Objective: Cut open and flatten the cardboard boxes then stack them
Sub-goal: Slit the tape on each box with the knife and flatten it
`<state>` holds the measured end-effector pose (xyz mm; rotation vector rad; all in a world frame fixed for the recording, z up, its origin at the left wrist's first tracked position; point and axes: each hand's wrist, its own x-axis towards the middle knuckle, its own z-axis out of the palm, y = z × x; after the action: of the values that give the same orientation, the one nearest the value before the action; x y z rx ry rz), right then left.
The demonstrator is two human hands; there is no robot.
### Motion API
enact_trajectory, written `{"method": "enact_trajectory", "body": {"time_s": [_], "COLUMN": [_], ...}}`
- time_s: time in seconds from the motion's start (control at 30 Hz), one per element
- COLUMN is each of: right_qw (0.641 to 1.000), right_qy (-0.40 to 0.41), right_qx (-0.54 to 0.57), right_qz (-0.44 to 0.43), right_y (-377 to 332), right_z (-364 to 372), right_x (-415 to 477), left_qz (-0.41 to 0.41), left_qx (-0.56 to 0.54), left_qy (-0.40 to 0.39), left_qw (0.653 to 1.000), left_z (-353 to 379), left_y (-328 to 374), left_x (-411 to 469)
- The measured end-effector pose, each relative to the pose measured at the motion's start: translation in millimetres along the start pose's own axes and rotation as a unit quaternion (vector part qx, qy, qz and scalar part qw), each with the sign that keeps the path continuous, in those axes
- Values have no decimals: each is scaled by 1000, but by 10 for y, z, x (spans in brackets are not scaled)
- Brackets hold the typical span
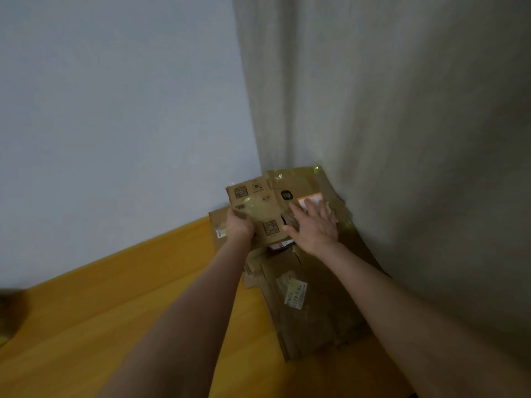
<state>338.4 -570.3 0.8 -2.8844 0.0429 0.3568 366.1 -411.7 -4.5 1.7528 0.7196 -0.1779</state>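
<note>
Forearms reach to the corner by the curtain. Left hand grips the flattened box at its left edge; right hand lies spread flat on it. Box rests on the stack. Step judged: stacking. Next calls for squaring edges, then letting go

A home room — wood-look floor, plain painted wall, long curtain.

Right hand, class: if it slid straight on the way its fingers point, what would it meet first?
The right hand lies open on the top flattened box. Sliding on, it would first cross the orange-and-white label at its fingertips, then probably reach the curtain; depth is unclear.
</note>
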Motion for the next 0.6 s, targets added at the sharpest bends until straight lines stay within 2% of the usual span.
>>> {"method": "enact_trajectory", "body": {"time_s": [0.1,0.27,0.33,0.4,0.5,0.6], "right_qw": [998,993,995,998,995,988], "right_qy": [-67,-116,-101,-51,45,68], "right_qx": [-7,0,-7,-21,-45,-54], "right_qz": [0,2,4,-6,-70,-131], "right_y": [84,135,111,48,-144,-457], "right_z": [168,238,215,176,147,190], "right_x": [38,35,1,-61,-198,-399], "left_qz": [-16,51,99,134,154,162], "left_qx": [128,343,401,455,527,582], "left_qy": [-29,-51,-33,-1,37,68], "left_qw": [991,937,910,880,835,794], "left_z": [86,25,-48,-147,-353,-641], "left_y": [-136,-365,-427,-486,-599,-706], "left_x": [16,-137,-271,-410,-602,-787]}}
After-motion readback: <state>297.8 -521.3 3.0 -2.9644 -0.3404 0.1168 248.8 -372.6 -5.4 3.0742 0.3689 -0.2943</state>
